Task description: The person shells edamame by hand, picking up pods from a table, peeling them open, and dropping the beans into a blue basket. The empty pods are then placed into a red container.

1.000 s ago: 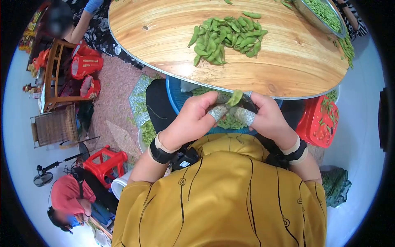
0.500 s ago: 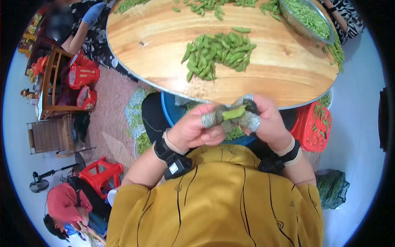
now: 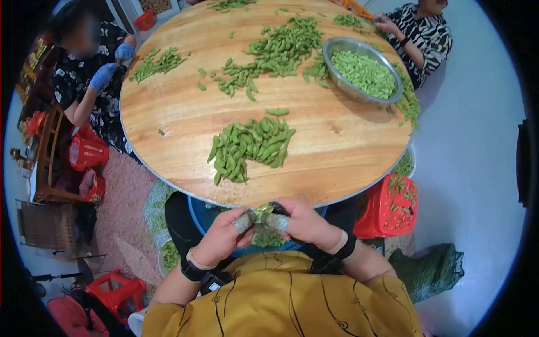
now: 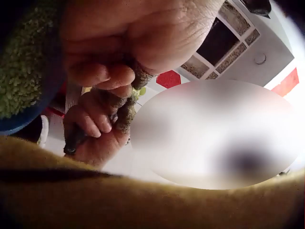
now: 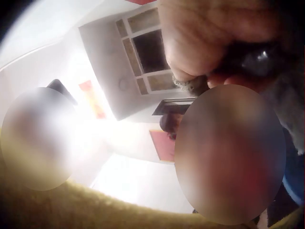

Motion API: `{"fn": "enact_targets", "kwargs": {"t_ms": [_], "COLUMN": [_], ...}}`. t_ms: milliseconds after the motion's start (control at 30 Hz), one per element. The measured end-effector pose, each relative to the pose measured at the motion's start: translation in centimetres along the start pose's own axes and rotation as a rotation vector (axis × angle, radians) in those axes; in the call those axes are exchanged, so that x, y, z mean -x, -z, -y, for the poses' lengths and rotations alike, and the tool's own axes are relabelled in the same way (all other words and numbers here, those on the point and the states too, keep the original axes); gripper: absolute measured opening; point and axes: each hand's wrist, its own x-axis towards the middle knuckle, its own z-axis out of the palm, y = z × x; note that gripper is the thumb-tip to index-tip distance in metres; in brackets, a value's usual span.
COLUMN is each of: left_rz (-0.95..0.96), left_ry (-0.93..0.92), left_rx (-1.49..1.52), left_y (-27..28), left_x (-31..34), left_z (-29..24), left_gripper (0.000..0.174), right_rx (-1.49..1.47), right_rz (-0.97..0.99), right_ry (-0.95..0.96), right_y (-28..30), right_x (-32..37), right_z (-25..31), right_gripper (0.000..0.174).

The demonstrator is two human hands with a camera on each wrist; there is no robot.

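In the head view both hands meet just off the table's near edge, above a blue basin (image 3: 193, 216) of shelled green beans (image 3: 268, 238). My left hand (image 3: 222, 236) and right hand (image 3: 307, 224) pinch a green soybean pod (image 3: 263, 212) between wrapped thumbs and fingers. Silvery tape covers the thumbs, and dark wrapping shows on the right fingers. A sliver of the pod (image 4: 142, 91) peeks out between the hands in the left wrist view, with the left fingers curled. The right wrist view shows the right palm (image 5: 209, 33) and wrapped thumb; the pod is hidden there.
A pile of pods (image 3: 252, 143) lies on the wooden table (image 3: 185, 157). Farther back are more pods (image 3: 289, 48) and a metal bowl (image 3: 331, 70) of shelled beans. A red container (image 3: 368, 219) stands at right; two people sit across the table.
The head view has tilted up, showing more of the table and the people around it. Both hands still pinch a pod, now closer together with the pod between the thumbs.
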Motion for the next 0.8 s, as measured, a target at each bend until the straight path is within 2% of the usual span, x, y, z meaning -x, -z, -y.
{"fn": "enact_targets", "kwargs": {"t_ms": [33,67,133,167,200,233,267,333,367,400,433,467,533,600,633,667,700,733,767,800], "left_rz": [-0.111,-0.101,-0.303,-0.296,-0.291,-0.258,-0.222,-0.197,-0.107,-0.020,0.055,0.058,0.279,0.322,0.326,0.324,0.249,0.166,0.083,-0.004], "left_ry": [-0.004,-0.040,-0.433,-0.529,-0.546,-0.601,-0.651,-0.644,-0.650,-0.654,-0.625,-0.632,-0.582,-0.517,-0.508,-0.481,-0.247,-0.014,-0.050,-0.083], "left_rx": [-0.128,-0.123,-0.843,-0.883,-0.874,-1.001,-1.130,-1.174,-1.213,-1.251,-1.266,-1.265,-0.968,-0.943,-0.867,-0.783,-0.613,-0.432,-0.400,-0.371], "left_y": [0.1,-0.1,-0.7,-0.9,-1.0,-1.2,-1.4,-1.6,-1.5,-1.4,-1.7,-1.8,-1.9,-1.4,-1.3,-1.2,-0.9,-0.5,-0.4,-0.2], "left_x": [-0.2,-0.3,-0.3,-0.5,-0.6,-0.5,-0.4,-0.1,0.0,0.0,0.4,0.5,0.8,0.7,0.5,0.9,1.4,1.9,2.5,3.2], "left_z": [-0.1,-0.2,-0.4,-0.2,-0.3,-0.4,-0.6,-0.9,-0.4,-0.3,-0.6,-0.7,-0.7,-0.4,-0.7,-0.8,-1.0,-1.4,-1.6,-1.7], "left_gripper": [0.019,0.019,0.016,0.010,0.010,0.008,0.008,0.011,0.010,0.010,0.011,0.011,0.013,0.012,0.011,0.011,0.012,0.015,0.015,0.016], "right_rx": [0.150,0.582,1.022,1.020,1.014,0.990,1.001,0.834,0.851,0.861,0.867,0.870,0.814,0.430,0.377,0.154,-0.015,-0.011,0.103,0.247], "right_rz": [-0.068,-0.184,-0.349,-0.364,-0.381,-0.363,-0.374,-0.270,-0.194,-0.202,-0.102,0.000,0.043,0.292,0.247,0.212,0.208,0.178,0.162,0.103], "right_ry": [-0.086,0.253,0.462,0.542,0.618,0.526,0.526,0.472,0.431,0.437,0.404,0.368,0.450,-0.176,-0.114,-0.158,-0.141,-0.108,-0.011,0.188], "right_y": [0.0,0.0,-0.7,-1.2,-1.6,-1.7,-1.6,-1.2,-0.7,-0.3,0.0,0.3,0.5,0.5,0.4,0.1,0.2,0.0,0.1,-0.6], "right_x": [0.1,-0.1,1.0,1.3,1.4,1.6,1.6,1.4,1.4,1.3,1.2,1.2,1.1,1.6,1.9,2.1,2.0,1.9,1.8,1.7], "right_z": [0.5,-0.8,0.0,0.4,0.5,0.4,0.5,0.6,0.5,0.5,0.2,-0.2,-0.6,-0.1,-0.1,0.2,-0.2,0.0,-0.4,0.0], "right_gripper": [0.021,0.020,0.020,0.019,0.018,0.018,0.018,0.018,0.019,0.019,0.019,0.020,0.022,0.016,0.009,0.008,0.008,0.007,0.017,0.021]}}
